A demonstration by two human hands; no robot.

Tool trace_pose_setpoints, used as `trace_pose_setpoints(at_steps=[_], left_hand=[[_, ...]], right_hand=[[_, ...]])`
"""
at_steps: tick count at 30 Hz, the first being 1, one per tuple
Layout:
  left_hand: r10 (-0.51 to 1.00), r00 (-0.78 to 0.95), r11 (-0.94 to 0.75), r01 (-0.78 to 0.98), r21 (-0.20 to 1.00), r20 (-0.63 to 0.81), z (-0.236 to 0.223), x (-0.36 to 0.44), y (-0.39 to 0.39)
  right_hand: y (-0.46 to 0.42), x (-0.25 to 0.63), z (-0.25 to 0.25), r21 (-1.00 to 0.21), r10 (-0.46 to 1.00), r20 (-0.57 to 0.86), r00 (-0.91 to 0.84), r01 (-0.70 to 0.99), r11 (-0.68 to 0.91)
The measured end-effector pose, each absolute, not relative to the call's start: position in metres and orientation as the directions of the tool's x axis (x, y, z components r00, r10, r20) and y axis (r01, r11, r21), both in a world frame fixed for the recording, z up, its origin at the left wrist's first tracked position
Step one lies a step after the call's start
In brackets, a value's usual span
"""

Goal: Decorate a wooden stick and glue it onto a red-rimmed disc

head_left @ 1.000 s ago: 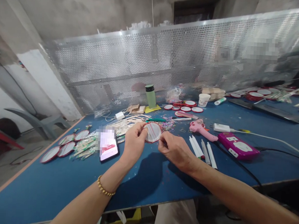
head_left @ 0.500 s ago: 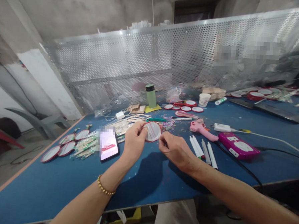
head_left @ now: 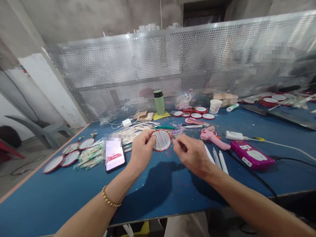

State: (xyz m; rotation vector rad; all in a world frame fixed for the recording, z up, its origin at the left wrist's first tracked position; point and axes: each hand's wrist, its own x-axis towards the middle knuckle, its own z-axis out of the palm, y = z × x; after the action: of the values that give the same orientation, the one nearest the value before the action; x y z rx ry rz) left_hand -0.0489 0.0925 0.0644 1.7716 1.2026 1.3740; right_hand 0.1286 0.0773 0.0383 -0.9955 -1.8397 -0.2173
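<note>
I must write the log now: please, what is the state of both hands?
Left hand: closed, holding a red-rimmed disc by its edge.
Right hand: fingers curled, beside the disc; cannot tell if it holds anything.

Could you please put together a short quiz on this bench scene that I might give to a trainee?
1. True or false: the left hand holds the red-rimmed disc by its edge.
2. Which of these stands on the yellow sheet: (a) the paper cup, (b) the green bottle or (c) the phone?
3. Fill in the blank: from the person's seat, the purple box lies to the ____ of the pink glue gun.

Key: 1 true; 2 b; 3 right.
</note>
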Motion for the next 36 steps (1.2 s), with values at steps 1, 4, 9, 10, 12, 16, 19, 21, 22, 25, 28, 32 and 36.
trace_pose_setpoints(at_steps=[1, 4, 9, 10, 12, 16, 19, 21, 22, 25, 28, 32, 36], left_hand=[[0.897, 0.081, -0.436, 0.314, 0.843, 0.434, 0.063, -0.049, 0.093], [0.882, 0.154, -0.470, 0.363, 0.804, 0.446, 0.059, -0.047, 0.093], [0.879, 0.227, -0.476, 0.411, 0.778, 0.419, 0.055, -0.043, 0.090], [0.879, 0.229, -0.477, 0.421, 0.772, 0.418, 0.055, -0.043, 0.089], [0.881, 0.229, -0.472, 0.441, 0.763, 0.413, 0.055, -0.042, 0.088], [0.883, 0.232, -0.470, 0.457, 0.755, 0.409, 0.055, -0.041, 0.086], [0.881, 0.242, -0.472, 0.459, 0.753, 0.406, 0.054, -0.040, 0.086], [0.885, 0.243, -0.466, 0.455, 0.759, 0.397, 0.053, -0.040, 0.086], [0.887, 0.243, -0.462, 0.452, 0.763, 0.393, 0.052, -0.040, 0.086], [0.890, 0.246, -0.456, 0.443, 0.772, 0.384, 0.052, -0.040, 0.087], [0.890, 0.252, -0.456, 0.437, 0.775, 0.381, 0.053, -0.040, 0.086], [0.863, 0.273, -0.505, 0.463, 0.728, 0.425, 0.058, -0.042, 0.085], [0.809, 0.311, -0.583, 0.541, 0.606, 0.499, 0.061, -0.046, 0.084]], right_hand=[[0.080, 0.131, 0.040, -0.294, 0.516, 0.848, -0.122, 0.703, 0.648], [0.087, 0.136, 0.044, -0.370, 0.522, 0.851, -0.057, 0.640, 0.673], [0.093, 0.136, 0.043, -0.465, 0.591, 0.802, -0.088, 0.528, 0.710], [0.093, 0.136, 0.043, -0.489, 0.610, 0.786, -0.097, 0.507, 0.710], [0.092, 0.135, 0.044, -0.540, 0.655, 0.746, -0.118, 0.468, 0.700], [0.089, 0.133, 0.046, -0.618, 0.719, 0.682, -0.134, 0.419, 0.665], [0.087, 0.131, 0.048, -0.635, 0.732, 0.668, -0.132, 0.412, 0.654], [0.086, 0.130, 0.049, -0.639, 0.735, 0.665, -0.132, 0.410, 0.651], [0.086, 0.130, 0.049, -0.641, 0.737, 0.663, -0.133, 0.409, 0.650], [0.085, 0.129, 0.049, -0.643, 0.738, 0.663, -0.130, 0.407, 0.649], [0.084, 0.130, 0.050, -0.641, 0.736, 0.664, -0.134, 0.405, 0.652], [0.085, 0.134, 0.052, -0.665, 0.752, 0.627, -0.202, 0.363, 0.652], [0.085, 0.139, 0.051, -0.593, 0.696, 0.666, -0.269, 0.375, 0.712]])
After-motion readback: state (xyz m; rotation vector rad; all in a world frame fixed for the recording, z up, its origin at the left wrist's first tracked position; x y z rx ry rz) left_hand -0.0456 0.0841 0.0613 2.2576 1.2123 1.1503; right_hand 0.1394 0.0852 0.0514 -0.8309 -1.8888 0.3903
